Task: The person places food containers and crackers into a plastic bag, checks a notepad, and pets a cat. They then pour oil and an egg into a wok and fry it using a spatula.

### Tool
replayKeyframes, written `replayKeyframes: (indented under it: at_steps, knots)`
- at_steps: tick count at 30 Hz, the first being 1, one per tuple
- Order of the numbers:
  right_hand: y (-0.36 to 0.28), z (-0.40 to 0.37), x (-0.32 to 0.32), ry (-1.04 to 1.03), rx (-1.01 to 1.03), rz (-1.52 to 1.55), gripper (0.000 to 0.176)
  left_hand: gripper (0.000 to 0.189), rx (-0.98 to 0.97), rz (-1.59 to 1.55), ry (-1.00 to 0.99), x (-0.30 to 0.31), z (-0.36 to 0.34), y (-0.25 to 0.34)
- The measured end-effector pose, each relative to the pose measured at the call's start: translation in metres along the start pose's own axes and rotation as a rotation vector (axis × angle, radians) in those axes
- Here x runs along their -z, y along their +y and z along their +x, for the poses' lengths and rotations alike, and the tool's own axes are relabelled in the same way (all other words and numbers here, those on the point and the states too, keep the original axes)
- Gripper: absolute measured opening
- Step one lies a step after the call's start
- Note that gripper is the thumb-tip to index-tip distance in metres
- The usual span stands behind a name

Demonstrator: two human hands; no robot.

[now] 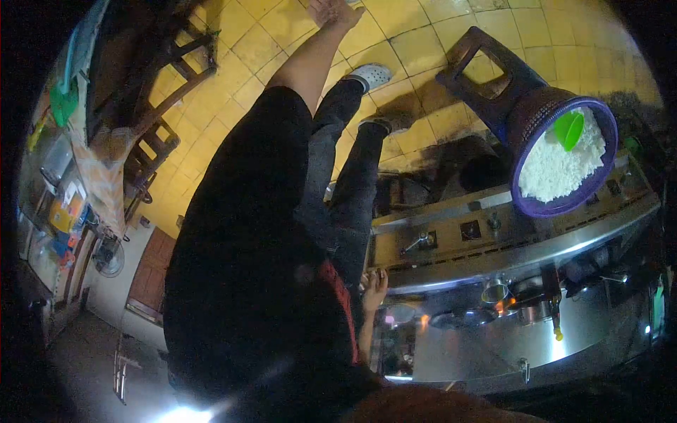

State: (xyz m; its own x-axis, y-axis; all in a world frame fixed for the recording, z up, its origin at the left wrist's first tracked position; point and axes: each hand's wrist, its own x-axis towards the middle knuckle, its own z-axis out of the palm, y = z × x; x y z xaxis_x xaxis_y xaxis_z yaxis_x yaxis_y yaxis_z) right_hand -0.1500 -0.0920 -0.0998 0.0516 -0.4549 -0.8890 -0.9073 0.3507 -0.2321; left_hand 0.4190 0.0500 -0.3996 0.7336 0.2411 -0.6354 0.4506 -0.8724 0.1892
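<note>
Sideways, the purple basket (pixel 529 116) of rice (pixel 557 169) faces the camera beside a stove (pixel 508 247). A co-worker (pixel 247 233) blocks the middle. I cannot tell the grip.

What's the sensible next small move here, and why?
Probably hold back a moment before stepping closer. A person in black stands close in front, one hand resting on the edge of the steel stove. The purple basket of rice, with its green scoop, sits beyond on a brown stool.

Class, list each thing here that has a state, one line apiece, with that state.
purple basket, full of white rice, on the stool
green scoop, stuck in the rice
burner, glowing orange, seemingly lit
person's hand, resting on steel counter edge
</note>
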Motion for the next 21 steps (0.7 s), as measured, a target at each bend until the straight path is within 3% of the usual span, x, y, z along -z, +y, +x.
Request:
replayKeyframes:
  at_steps: [2,4,12,14,15,17,21]
  knots:
    - [0.0,0.0,0.002,0.007,0.099,-0.067,0.044,0.095,0.009,0.044,-0.028,0.006,-0.001,0.004]
    - [-0.004,-0.002,0.004,0.006,-0.075,0.075,0.044,0.093,0.007,0.077,-0.053,-0.011,0.027,-0.007]
    - [-0.032,-0.003,-0.002,0.006,-0.043,-0.04,0.042,0.093,-0.086,0.133,-0.02,-0.01,0.036,-0.014]
    - [-0.036,-0.003,-0.004,0.009,-0.003,-0.138,0.042,0.095,-0.871,0.354,1.208,-0.059,0.078,-0.049]
    - [-0.033,-0.003,-0.004,0.013,-0.041,-0.058,0.041,0.095,-0.87,0.355,1.209,-0.045,0.066,-0.04]
    - [-0.027,0.0,-0.002,0.017,-0.075,0.023,0.041,0.097,-0.162,0.172,0.069,-0.005,0.029,-0.011]
    - [-0.012,0.0,0.004,-0.017,0.034,0.0,0.039,0.1,-0.134,-0.011,0.023,-0.002,0.019,-0.006]
